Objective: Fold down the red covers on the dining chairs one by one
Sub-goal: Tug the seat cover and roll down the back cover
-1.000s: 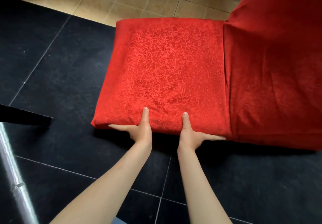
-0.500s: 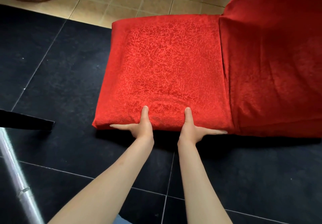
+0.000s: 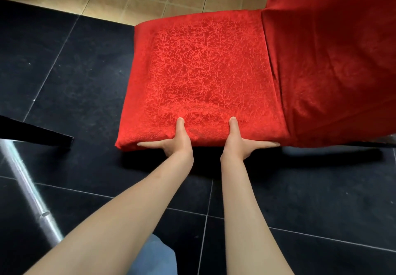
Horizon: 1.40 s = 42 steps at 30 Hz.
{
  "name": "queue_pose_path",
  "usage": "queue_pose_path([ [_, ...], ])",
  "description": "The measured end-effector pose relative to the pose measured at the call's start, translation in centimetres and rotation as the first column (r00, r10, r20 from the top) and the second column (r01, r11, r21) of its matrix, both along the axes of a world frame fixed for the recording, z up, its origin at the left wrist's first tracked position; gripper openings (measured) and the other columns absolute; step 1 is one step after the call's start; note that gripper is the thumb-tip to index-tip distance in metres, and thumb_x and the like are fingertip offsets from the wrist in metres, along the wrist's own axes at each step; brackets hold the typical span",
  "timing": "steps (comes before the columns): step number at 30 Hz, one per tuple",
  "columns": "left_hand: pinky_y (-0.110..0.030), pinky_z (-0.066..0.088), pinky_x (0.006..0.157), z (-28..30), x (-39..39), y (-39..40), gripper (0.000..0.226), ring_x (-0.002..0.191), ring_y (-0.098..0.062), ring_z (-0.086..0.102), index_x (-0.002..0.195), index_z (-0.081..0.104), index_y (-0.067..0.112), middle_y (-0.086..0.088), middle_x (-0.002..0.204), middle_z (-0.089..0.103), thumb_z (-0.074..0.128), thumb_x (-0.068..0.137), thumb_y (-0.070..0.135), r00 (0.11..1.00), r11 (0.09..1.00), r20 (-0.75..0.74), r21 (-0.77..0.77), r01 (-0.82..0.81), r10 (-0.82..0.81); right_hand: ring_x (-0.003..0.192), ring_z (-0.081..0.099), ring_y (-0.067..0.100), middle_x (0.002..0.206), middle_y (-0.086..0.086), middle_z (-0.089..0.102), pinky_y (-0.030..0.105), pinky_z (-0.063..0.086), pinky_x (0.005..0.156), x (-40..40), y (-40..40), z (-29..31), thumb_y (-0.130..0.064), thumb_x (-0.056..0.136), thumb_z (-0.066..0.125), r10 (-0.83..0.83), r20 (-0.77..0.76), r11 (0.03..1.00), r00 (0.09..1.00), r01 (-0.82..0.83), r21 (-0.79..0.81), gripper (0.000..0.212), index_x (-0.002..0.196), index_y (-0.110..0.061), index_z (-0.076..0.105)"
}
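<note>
Your left hand (image 3: pixel 175 144) and right hand (image 3: pixel 237 144) grip the near edge of the red cover (image 3: pixel 203 77), thumbs on top, fingers stretched along the underside. The covered seat runs away from you; its backrest (image 3: pixel 334 60) rises at right.

Both forearms are bare, with no sleeves in view. The left hand (image 3: pixel 174 144) and right hand (image 3: pixel 239 144) wear no rings, watch or bracelets. A patch of light blue denim (image 3: pixel 154 255) shows at the bottom edge.
</note>
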State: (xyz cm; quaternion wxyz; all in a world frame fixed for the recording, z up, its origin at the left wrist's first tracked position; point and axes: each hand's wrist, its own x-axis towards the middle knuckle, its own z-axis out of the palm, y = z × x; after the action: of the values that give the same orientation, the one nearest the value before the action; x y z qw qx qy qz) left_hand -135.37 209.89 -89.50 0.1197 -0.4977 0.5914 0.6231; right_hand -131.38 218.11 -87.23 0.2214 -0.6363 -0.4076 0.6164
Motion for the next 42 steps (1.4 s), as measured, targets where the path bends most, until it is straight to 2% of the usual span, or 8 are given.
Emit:
queue_pose_path([
  [8, -0.046, 0.032, 0.106, 5.0, 2.2, -1.3, 0.134, 0.120, -0.035, 0.051, 0.142, -0.036, 0.032, -0.015, 0.128, 0.056, 0.076, 0.070, 0.056, 0.995, 1.000, 0.102, -0.022, 0.007, -0.005, 0.095, 0.053, 0.015, 0.135, 0.018, 0.049, 0.026, 0.037, 0.089, 1.7, -1.1, 4.0, -0.033, 0.067, 0.086, -0.015, 0.067, 1.000, 0.998, 0.014, 0.004, 0.139, 0.145, -0.041, -0.028],
  [16, -0.049, 0.030, 0.109, 10.3, 3.8, -2.7, 0.137, 0.123, -0.038, 0.048, 0.141, -0.036, 0.032, -0.017, 0.129, 0.054, 0.077, 0.067, 0.056, 0.979, 0.997, 0.194, -0.068, -0.043, 0.055, 0.113, 0.058, 0.027, 0.140, 0.024, 0.043, 0.031, 0.038, 0.086, 3.0, -2.3, 10.5, -0.032, 0.071, 0.085, 0.020, 0.169, 0.998, 0.985, -0.011, -0.057, 0.137, 0.143, -0.044, -0.030],
  [19, -0.052, 0.034, 0.109, 12.3, 3.4, -3.5, 0.138, 0.118, -0.038, 0.052, 0.140, -0.037, 0.034, -0.019, 0.127, 0.054, 0.077, 0.067, 0.056, 0.975, 0.997, 0.213, -0.069, -0.045, 0.059, 0.105, 0.059, 0.025, 0.139, 0.025, 0.043, 0.030, 0.039, 0.085, 2.6, -3.0, 13.0, -0.031, 0.072, 0.085, 0.040, 0.204, 0.997, 0.978, -0.025, -0.073, 0.136, 0.144, -0.044, -0.031],
  [23, -0.052, 0.044, 0.101, 14.5, 2.3, -4.7, 0.139, 0.095, -0.031, 0.058, 0.137, -0.041, 0.034, -0.004, 0.094, 0.058, 0.077, 0.068, 0.054, 0.970, 0.997, 0.243, -0.077, -0.005, 0.023, 0.114, 0.057, 0.034, 0.142, 0.026, 0.039, 0.042, 0.043, 0.097, 1.5, -3.9, 15.8, -0.032, 0.073, 0.084, 0.041, 0.268, 0.994, 0.963, -0.012, -0.112, 0.135, 0.144, -0.043, -0.030],
  [27, -0.053, 0.046, 0.099, 16.4, 1.3, -5.6, 0.139, 0.081, -0.026, 0.051, 0.136, -0.042, 0.034, 0.007, 0.070, 0.039, 0.077, 0.068, 0.053, 0.959, 0.994, 0.285, -0.102, 0.040, -0.009, 0.116, 0.056, 0.036, 0.144, 0.025, 0.037, 0.046, 0.043, 0.097, 0.5, -4.6, 18.3, -0.032, 0.076, 0.083, 0.071, 0.310, 0.988, 0.948, -0.025, -0.150, 0.134, 0.143, -0.043, -0.033],
  [32, -0.053, 0.047, 0.098, 19.4, -0.3, -6.6, 0.138, 0.064, -0.020, 0.042, 0.137, -0.040, 0.035, -0.001, 0.078, 0.043, 0.078, 0.068, 0.054, 0.939, 0.991, 0.343, -0.116, 0.067, -0.023, 0.113, 0.057, 0.036, 0.143, 0.024, 0.038, 0.043, 0.045, 0.088, -1.0, -5.3, 20.8, -0.035, 0.077, 0.081, 0.103, 0.369, 0.982, 0.924, -0.035, -0.186, 0.133, 0.142, -0.041, -0.034],
  [37, -0.054, 0.043, 0.102, 22.0, -2.1, -6.1, 0.138, 0.091, -0.032, 0.056, 0.137, -0.040, 0.036, -0.016, 0.113, 0.061, 0.077, 0.067, 0.057, 0.936, 0.987, 0.351, -0.139, 0.076, -0.023, 0.105, 0.058, 0.032, 0.142, 0.022, 0.040, 0.042, 0.045, 0.085, -3.0, -4.9, 22.8, -0.039, 0.078, 0.080, 0.147, 0.426, 0.978, 0.893, -0.067, -0.195, 0.132, 0.142, -0.039, -0.035],
  [42, -0.048, 0.045, 0.099, 24.5, -4.3, -5.4, 0.138, 0.082, -0.022, 0.049, 0.137, -0.041, 0.035, -0.015, 0.113, 0.060, 0.075, 0.067, 0.061, 0.930, 0.982, 0.357, -0.127, 0.142, -0.088, 0.105, 0.057, 0.034, 0.142, 0.018, 0.038, 0.047, 0.050, 0.094, -5.4, -3.4, 24.8, -0.047, 0.074, 0.080, 0.245, 0.475, 0.963, 0.845, -0.156, -0.218, 0.137, 0.139, -0.037, -0.040],
])
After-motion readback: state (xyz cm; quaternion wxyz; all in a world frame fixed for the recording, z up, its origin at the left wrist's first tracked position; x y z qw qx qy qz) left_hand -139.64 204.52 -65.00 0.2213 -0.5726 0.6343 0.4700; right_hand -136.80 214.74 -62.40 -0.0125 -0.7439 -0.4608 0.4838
